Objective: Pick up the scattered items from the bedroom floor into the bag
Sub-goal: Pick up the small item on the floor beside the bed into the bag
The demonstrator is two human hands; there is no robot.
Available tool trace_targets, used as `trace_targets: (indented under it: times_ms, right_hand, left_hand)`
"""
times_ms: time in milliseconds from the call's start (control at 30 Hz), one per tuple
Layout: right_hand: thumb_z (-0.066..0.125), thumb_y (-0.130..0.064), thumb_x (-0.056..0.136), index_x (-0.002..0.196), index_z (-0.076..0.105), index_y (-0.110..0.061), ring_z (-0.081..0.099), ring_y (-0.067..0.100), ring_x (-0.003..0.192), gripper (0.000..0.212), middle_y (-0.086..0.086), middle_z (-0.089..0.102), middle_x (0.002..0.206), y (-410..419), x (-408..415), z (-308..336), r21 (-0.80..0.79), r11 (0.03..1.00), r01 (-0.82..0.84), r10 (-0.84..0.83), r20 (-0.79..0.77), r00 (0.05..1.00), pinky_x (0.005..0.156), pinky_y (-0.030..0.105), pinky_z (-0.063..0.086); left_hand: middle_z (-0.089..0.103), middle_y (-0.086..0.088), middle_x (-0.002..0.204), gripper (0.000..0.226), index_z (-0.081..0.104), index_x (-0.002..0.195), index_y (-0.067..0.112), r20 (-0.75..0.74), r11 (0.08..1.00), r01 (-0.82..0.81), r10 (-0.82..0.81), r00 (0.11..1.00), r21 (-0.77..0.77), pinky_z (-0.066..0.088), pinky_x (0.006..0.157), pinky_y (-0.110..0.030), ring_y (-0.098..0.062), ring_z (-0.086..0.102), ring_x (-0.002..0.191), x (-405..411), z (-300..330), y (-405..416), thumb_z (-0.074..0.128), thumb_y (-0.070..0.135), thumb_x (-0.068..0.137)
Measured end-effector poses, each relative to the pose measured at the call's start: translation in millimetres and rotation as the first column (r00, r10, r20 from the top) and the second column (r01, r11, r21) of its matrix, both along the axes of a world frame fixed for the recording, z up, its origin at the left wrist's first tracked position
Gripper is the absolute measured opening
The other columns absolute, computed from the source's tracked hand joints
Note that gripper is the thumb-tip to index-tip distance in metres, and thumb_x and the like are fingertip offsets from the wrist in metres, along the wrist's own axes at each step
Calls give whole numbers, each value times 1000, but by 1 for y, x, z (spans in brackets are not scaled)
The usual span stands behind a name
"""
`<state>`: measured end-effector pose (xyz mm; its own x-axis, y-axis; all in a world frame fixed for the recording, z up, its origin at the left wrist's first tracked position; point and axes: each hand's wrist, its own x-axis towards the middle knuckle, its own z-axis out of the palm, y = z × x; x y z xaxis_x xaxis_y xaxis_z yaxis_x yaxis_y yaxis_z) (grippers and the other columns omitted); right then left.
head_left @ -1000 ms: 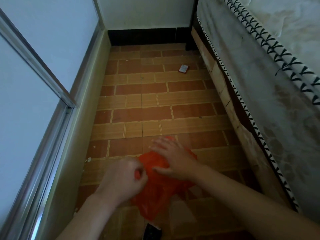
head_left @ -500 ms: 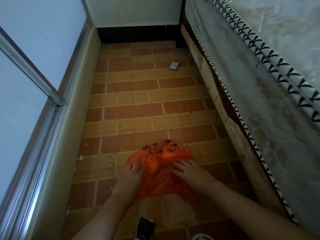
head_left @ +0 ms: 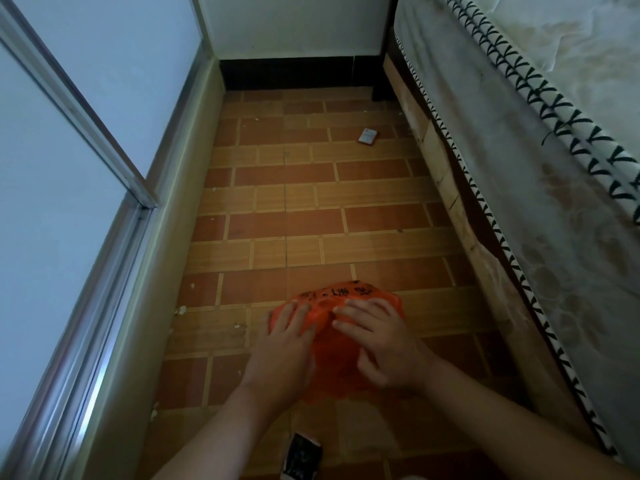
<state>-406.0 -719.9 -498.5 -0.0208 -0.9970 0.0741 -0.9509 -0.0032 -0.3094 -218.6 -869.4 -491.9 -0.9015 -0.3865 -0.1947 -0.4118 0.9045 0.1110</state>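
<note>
The orange plastic bag (head_left: pixel 341 318) lies crumpled on the brick-patterned tile floor (head_left: pixel 311 202), with black printed writing showing along its far edge. Both hands are on top of it. The left hand (head_left: pixel 285 348) lies flat over the bag's left side, fingers spread and nearly straight, pressing the plastic down. The right hand (head_left: pixel 377 341) covers the bag's right side, its fingers stretched out over the plastic and the thumb angled off toward the near edge; neither hand has anything closed inside it. Well beyond the bag, near the bed frame, a small white-and-red packet (head_left: pixel 368 136) lies on the floor. Nearer than the bag, between the forearms, sits a dark item with white edging (head_left: pixel 302 457). The mattress (head_left: pixel 519 168) rises right of the bag, the sliding glass door (head_left: pixel 69 168) left.
</note>
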Motion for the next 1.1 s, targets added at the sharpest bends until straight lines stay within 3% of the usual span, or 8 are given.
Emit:
trace_targets:
  times_ms: [133, 300, 467, 567, 700, 867, 1000, 1100]
  right_hand:
    - [41, -56, 98, 161, 31, -21, 15, 21, 158, 72, -1, 22, 171, -23, -27, -26, 287, 954, 84, -25, -202, 979, 125, 54, 22]
    - [27, -64, 103, 166, 5, -21, -6, 19, 159, 79, -3, -5, 173, -50, -55, -44, 405, 906, 126, -35, -225, 974, 127, 56, 7]
    - [55, -81, 83, 165, -5, -18, -11, 21, 159, 119, -2, -15, 172, -73, -62, -60, 503, 857, 111, -25, -173, 985, 128, 56, 3]
    - [75, -76, 70, 164, -10, -18, -11, 21, 158, 139, -2, -17, 172, -79, -69, -67, 529, 841, 113, -34, -156, 987, 127, 53, 1]
    - [88, -62, 64, 163, -15, -25, -6, 26, 159, 148, -2, -18, 172, -73, -84, -78, 579, 799, 163, -78, -170, 982, 126, 56, 7]
    - [93, -58, 59, 162, -15, -29, -7, 28, 159, 152, 1, -17, 172, -43, -101, -83, 628, 735, 255, -207, -151, 967, 127, 56, 3]
    - [90, -63, 59, 162, -13, -32, -7, 22, 159, 150, -2, -14, 173, -28, -94, -72, 554, 785, 277, -312, -32, 949, 127, 53, 1]
    - [81, -70, 67, 163, -7, -34, -6, 15, 159, 136, -7, -8, 173, -22, -76, -57, 411, 860, 302, -360, 70, 930, 129, 50, 3]
  left_hand:
    - [8, -5, 175, 74, 12, 166, 25, 115, 997, 77, -77, 990, 5, 5, 126, -64, -31, -4, 161, -2, -7, 6, 43, 49, 103]
    - [-9, -6, 175, 72, 7, 167, 20, 286, 998, 48, -35, 958, -37, -3, 124, -66, -35, -20, 158, 0, -19, -5, 32, 53, 108]
    - [-9, -5, 175, 91, -5, 166, 26, 273, 979, -200, 181, 945, 43, -2, 124, -66, -33, -20, 158, -11, -33, -20, 33, 74, 99]
    - [-11, -8, 174, 108, -12, 165, 28, 301, 962, -267, 240, 923, 50, 1, 124, -67, -36, -20, 158, -19, -35, -26, 44, 82, 90]
    - [-11, -11, 174, 113, -7, 166, 27, 333, 932, -362, 333, 882, 26, 7, 125, -67, -39, -18, 158, -17, -38, -38, 53, 81, 86]
    - [-11, -11, 174, 111, 0, 166, 27, 334, 920, -388, 347, 876, 61, 7, 125, -66, -38, -16, 159, -12, -41, -41, 57, 78, 86]
    - [-2, -2, 175, 99, 11, 164, 36, 191, 938, -320, 292, 937, 136, 13, 125, -66, -34, -11, 160, -16, -38, -37, 62, 71, 87]
    - [3, 5, 175, 85, 24, 161, 44, 82, 959, -239, 229, 970, 153, 14, 125, -66, -30, -10, 161, -16, -33, -32, 60, 70, 89]
